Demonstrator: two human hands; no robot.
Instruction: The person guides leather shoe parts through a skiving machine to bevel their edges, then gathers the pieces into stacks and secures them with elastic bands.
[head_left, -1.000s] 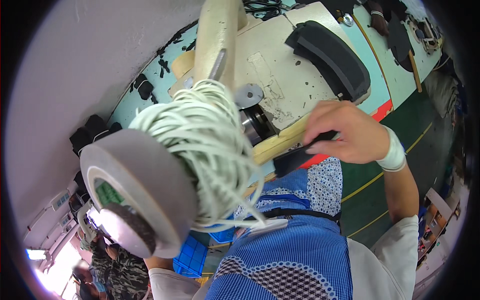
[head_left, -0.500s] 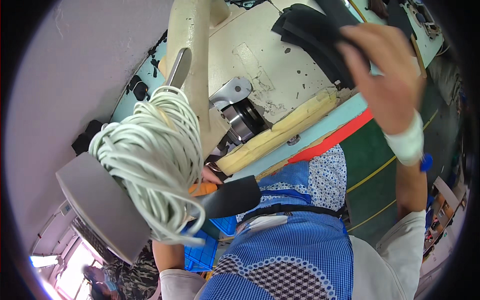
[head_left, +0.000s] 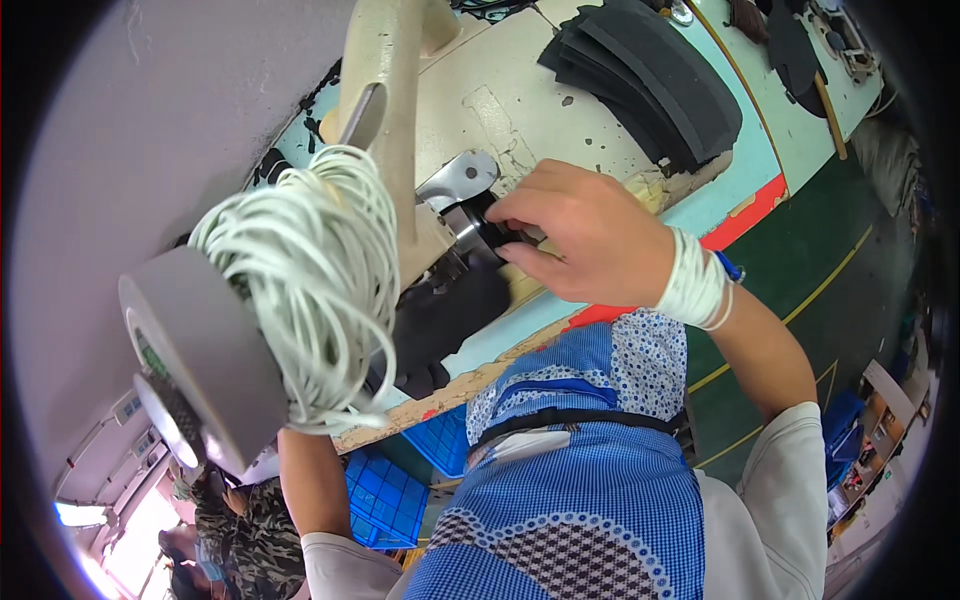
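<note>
Pale-green, red-edged worktable [head_left: 715,205]: a cream machine bed [head_left: 450,110] is borne; a light-brown wooden stick [head_left: 829,115] is laid farther right.
Machine bed: flat, curved black pieces [head_left: 655,75] are stacked overlapping.

This is a workshop, of the factory sewing-room kind. A cream-painted machine [head_left: 375,90] with bare metal parts stands on a worn, chipped counter [head_left: 745,185], and a big bundle of pale cord [head_left: 310,270] hangs in front of it. Beside the machine lies a pile of black cut pieces [head_left: 660,80], all of similar curved shape. The green floor [head_left: 770,280] has yellow lines, blue plastic crates [head_left: 385,490] sit below, and a co-worker in camouflage clothing [head_left: 255,540] is nearby. The wearer has a blue checked apron [head_left: 570,500].
</note>
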